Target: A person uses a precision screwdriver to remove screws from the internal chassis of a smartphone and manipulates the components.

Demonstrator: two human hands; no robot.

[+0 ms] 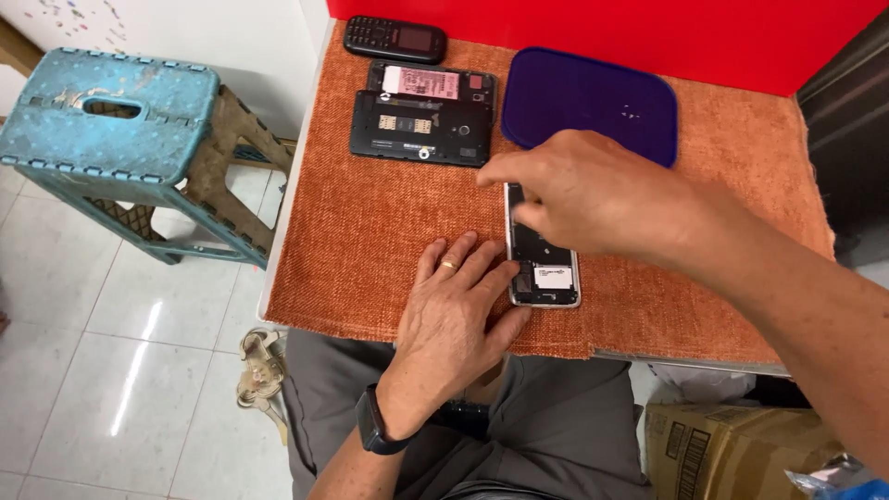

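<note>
**Two hands on an opened smartphone**

An opened smartphone (542,264), back cover off with its dark insides and a white label showing, lies on the orange cloth (370,241) that covers the counter. The left hand (458,315) lies flat on the cloth with its fingers (463,259) slightly spread; the thumb and forefinger touch the phone's left edge near its lower end. A ring sits on one finger and a dark watch (375,424) is on the wrist.

The right hand (593,199) reaches in from the right and covers the phone's upper half. Its fingers (505,174) are bunched together with the tips pointing down at the phone's top end; whether they pinch anything there cannot be told.

Just beyond the right fingertips lies a second, larger phone body (421,128), also open, with card slots showing, and a black back cover (431,83) with a pink-and-white label touching its far side. Farther beyond that sits a small black keypad phone (395,39). Beyond the right knuckles lies a dark blue plastic lid (593,97) against a red wall. Well left of the left fingers, off the counter, stands a worn blue plastic stool (111,120) on white floor tiles. A cardboard box (732,449) sits under the right forearm.
</note>
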